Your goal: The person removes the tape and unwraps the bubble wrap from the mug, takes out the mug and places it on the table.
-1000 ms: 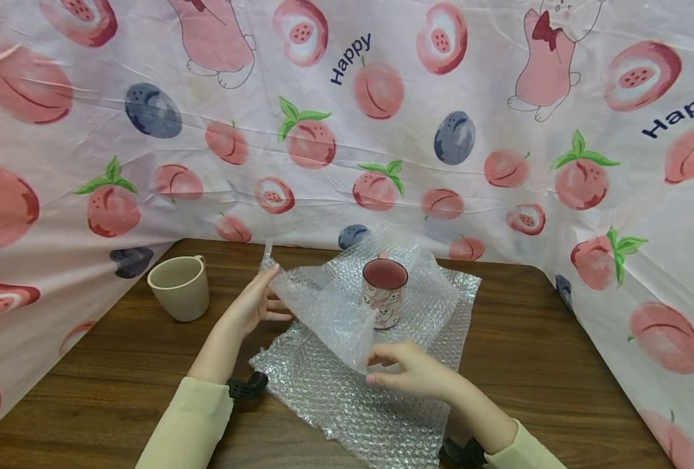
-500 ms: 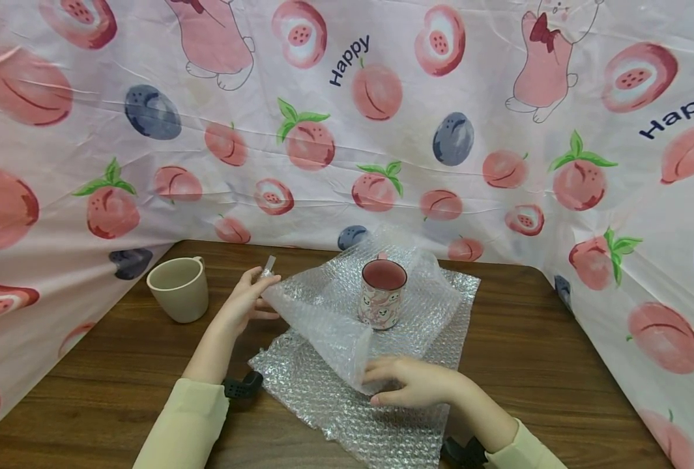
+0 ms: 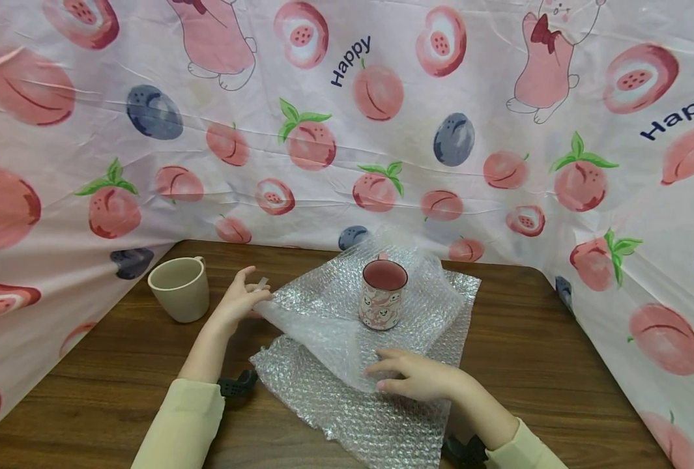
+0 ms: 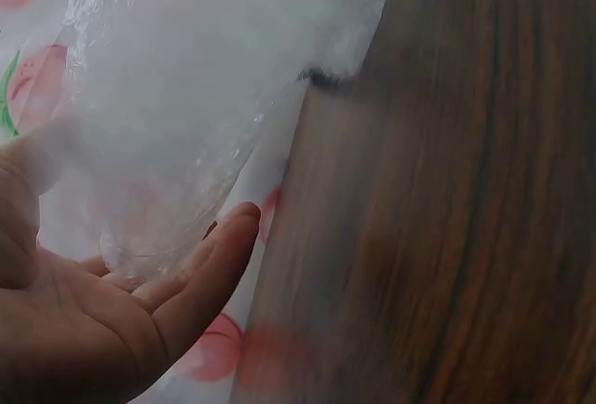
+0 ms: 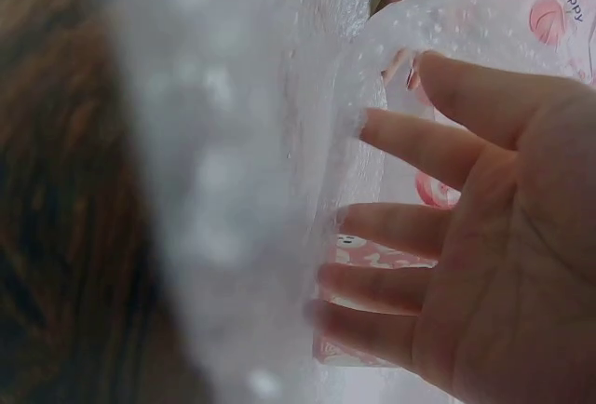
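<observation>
A pink-rimmed mug (image 3: pixel 384 312) with cartoon faces stands upright on a sheet of bubble wrap (image 3: pixel 329 293), which lies over a second sheet of bubble wrap (image 3: pixel 347 417). My left hand (image 3: pixel 238 305) is at the upper sheet's left corner; a narrow tip of wrap shows among its spread fingers (image 4: pixel 219 264). In the left wrist view the palm faces up, with wrap resting against the fingers. Near the sheet's front corner is my right hand (image 3: pixel 414 374), fingers extended and apart. Its fingertips meet the film in the right wrist view, with the mug's patterned side (image 5: pixel 372 255) behind them.
A plain beige mug (image 3: pixel 185 290) stands on the wooden table (image 3: pixel 528 365), left of my left hand. Curtains printed with peaches (image 3: pixel 376 91) enclose the back and both sides. Dark wrist straps (image 3: pixel 238 384) sit below both sleeves.
The left hand has moved left and lower, bringing the wrap's corner along, and its fingers have spread. The right hand's fingers have loosened from the front corner, which now lies lower. The mugs have stayed put.
</observation>
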`<state>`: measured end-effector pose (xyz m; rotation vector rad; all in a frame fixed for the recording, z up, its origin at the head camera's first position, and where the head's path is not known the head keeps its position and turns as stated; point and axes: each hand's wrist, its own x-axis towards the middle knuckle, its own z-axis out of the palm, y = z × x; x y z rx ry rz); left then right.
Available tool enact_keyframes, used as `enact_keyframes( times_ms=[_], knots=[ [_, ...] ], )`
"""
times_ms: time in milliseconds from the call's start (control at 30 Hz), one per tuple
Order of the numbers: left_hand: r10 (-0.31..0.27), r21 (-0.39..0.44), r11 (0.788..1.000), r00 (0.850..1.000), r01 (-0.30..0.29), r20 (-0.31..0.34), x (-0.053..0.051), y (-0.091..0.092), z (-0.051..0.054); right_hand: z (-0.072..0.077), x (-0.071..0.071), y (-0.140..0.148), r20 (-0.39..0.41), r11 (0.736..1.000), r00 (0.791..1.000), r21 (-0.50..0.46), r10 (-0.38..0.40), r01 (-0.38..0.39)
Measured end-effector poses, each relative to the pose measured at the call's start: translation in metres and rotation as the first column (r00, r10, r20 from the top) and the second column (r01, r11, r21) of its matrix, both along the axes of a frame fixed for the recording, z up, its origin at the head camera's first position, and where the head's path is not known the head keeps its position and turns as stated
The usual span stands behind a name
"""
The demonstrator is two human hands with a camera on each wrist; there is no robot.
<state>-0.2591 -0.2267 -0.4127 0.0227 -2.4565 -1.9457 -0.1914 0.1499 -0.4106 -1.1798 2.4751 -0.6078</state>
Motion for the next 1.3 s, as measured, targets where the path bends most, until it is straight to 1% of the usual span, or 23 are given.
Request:
enact_keyframes(
  times_ms=[67, 167, 300, 367, 433, 533, 600, 667, 867, 933, 1000, 1133, 1167, 1233, 1300],
  knots=[
    [-0.009, -0.040, 0.999, 1.000, 0.008, -0.015, 0.000, -0.001, 0.000, 0.000, -0.002, 0.001, -0.012, 1.000, 1.000, -0.006, -0.013, 0.013],
    [-0.037, -0.095, 0.995, 0.997, 0.030, -0.068, 0.001, -0.002, 0.001, 0.000, -0.004, 0.002, -0.027, 0.999, 0.999, -0.013, -0.043, 0.042],
    [-0.098, -0.152, 0.986, 0.984, 0.075, -0.149, 0.003, -0.003, 0.004, 0.001, -0.006, 0.006, -0.047, 0.997, 0.996, -0.022, -0.080, 0.079],
    [-0.121, -0.180, 0.980, 0.979, 0.091, -0.164, 0.004, -0.003, 0.006, 0.003, -0.008, 0.008, -0.048, 0.994, 0.994, -0.038, -0.100, 0.098],
    [-0.124, -0.228, 0.970, 0.979, 0.085, -0.164, 0.005, -0.003, 0.008, 0.005, -0.009, 0.011, -0.061, 0.992, 0.992, -0.061, -0.115, 0.111],
    [-0.105, -0.314, 0.948, 0.978, 0.044, -0.182, 0.006, -0.002, 0.012, 0.009, -0.012, 0.015, -0.086, 0.985, 0.985, -0.100, -0.147, 0.139],
    [-0.091, -0.370, 0.929, 0.975, 0.009, -0.205, 0.007, -0.001, 0.015, 0.010, -0.014, 0.017, -0.117, 0.981, 0.979, -0.120, -0.165, 0.151],
    [-0.089, -0.417, 0.909, 0.970, -0.015, -0.227, 0.008, -0.001, 0.018, 0.012, -0.016, 0.020, -0.139, 0.975, 0.972, -0.143, -0.191, 0.172],
    [-0.125, -0.514, 0.857, 0.956, -0.031, -0.265, 0.013, 0.006, 0.027, 0.014, -0.023, 0.026, -0.210, 0.951, 0.943, -0.227, -0.257, 0.209],
    [-0.134, -0.549, 0.835, 0.950, -0.044, -0.281, 0.015, 0.009, 0.029, 0.014, -0.025, 0.027, -0.232, 0.943, 0.933, -0.254, -0.274, 0.214],
    [-0.144, -0.600, 0.797, 0.942, -0.071, -0.303, 0.017, 0.013, 0.031, 0.015, -0.027, 0.029, -0.241, 0.932, 0.924, -0.284, -0.298, 0.227],
    [-0.157, -0.690, 0.714, 0.934, -0.118, -0.322, 0.021, 0.020, 0.033, 0.015, -0.032, 0.033, -0.260, 0.909, 0.902, -0.333, -0.344, 0.251],
    [-0.164, -0.704, 0.699, 0.931, -0.123, -0.326, 0.022, 0.022, 0.032, 0.015, -0.033, 0.034, -0.265, 0.904, 0.896, -0.341, -0.356, 0.259],
    [-0.179, -0.723, 0.679, 0.927, -0.126, -0.330, 0.024, 0.025, 0.032, 0.014, -0.037, 0.037, -0.266, 0.894, 0.888, -0.356, -0.375, 0.271],
    [-0.202, -0.742, 0.657, 0.917, -0.134, -0.344, 0.026, 0.028, 0.031, 0.013, -0.040, 0.040, -0.263, 0.887, 0.882, -0.361, -0.392, 0.287]
  ],
)
